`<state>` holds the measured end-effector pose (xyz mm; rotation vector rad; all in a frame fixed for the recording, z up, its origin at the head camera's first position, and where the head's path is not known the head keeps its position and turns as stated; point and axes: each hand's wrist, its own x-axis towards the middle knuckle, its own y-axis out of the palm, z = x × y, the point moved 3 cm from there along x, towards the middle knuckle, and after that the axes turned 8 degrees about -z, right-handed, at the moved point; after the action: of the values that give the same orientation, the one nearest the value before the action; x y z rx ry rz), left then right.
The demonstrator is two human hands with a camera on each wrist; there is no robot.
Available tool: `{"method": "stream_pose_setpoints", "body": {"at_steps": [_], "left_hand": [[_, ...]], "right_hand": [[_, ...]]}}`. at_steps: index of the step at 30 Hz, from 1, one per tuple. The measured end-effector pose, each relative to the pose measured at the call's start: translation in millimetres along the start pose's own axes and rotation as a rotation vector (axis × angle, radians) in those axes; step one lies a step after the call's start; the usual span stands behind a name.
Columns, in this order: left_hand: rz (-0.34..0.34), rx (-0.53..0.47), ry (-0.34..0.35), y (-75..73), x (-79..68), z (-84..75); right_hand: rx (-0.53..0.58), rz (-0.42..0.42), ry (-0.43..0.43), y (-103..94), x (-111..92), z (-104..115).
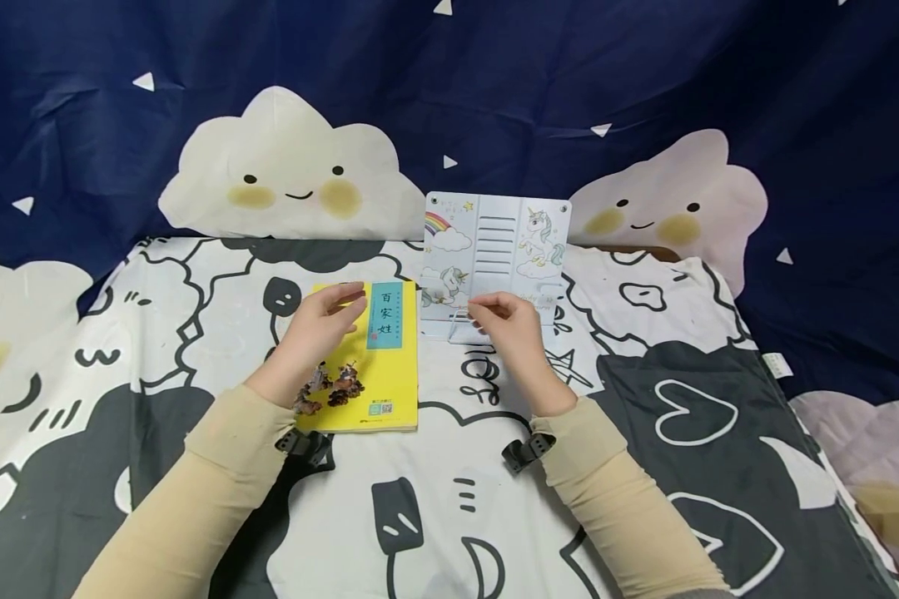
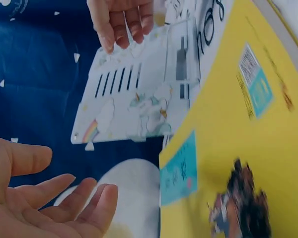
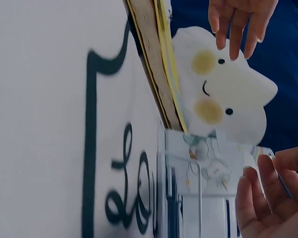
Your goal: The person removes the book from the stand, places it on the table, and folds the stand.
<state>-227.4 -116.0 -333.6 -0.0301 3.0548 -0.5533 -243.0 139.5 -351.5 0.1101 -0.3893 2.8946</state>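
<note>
Your left hand [image 1: 322, 323], empty, fingers loose, hovers above the yellow book [image 1: 393, 383] lying flat on patterned cloth [image 1: 434, 445]; your right hand [image 1: 513, 326], likewise relaxed, fronts the upright unicorn stand [image 1: 496, 287], its wire [image 3: 199, 198] presumably for bracing pages.

on the cloth [image 1: 494, 474], the book [image 1: 385, 378] lies left of the bookstand [image 1: 496, 249] (left hand [image 1: 316, 323] over the former, right hand [image 1: 515, 333] before the latter); a curtain [image 1: 509, 91] hangs behind.

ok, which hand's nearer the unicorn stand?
Right: right hand is low in front of the unicorn stand; left hand is off to its left, over the yellow book.
</note>
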Motion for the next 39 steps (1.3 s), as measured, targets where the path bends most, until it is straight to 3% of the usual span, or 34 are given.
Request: {"method": "stream_pose_setpoints", "body": {"at_steps": [9,21,30,39], "left_hand": [[-0.017,-0.061,-0.002,21.5,2.9,-18.0],[-0.01,-0.134,-0.015,50.6,7.8,-19.1],[0.061,-0.192,0.036,65.7,17.3,-14.2],[0.105,-0.283,-0.033,78.2,25.6,-5.2]], "right_hand": [[0.032,-0.165,-0.067,-26.5,9,-2],[0.175,-0.321,-0.058,-54.0,15,-12],[0.262,-0.371,-0.002,-68.9,23,-22],[0.335,-0.332,0.069,-76.5,28,-34]]}}
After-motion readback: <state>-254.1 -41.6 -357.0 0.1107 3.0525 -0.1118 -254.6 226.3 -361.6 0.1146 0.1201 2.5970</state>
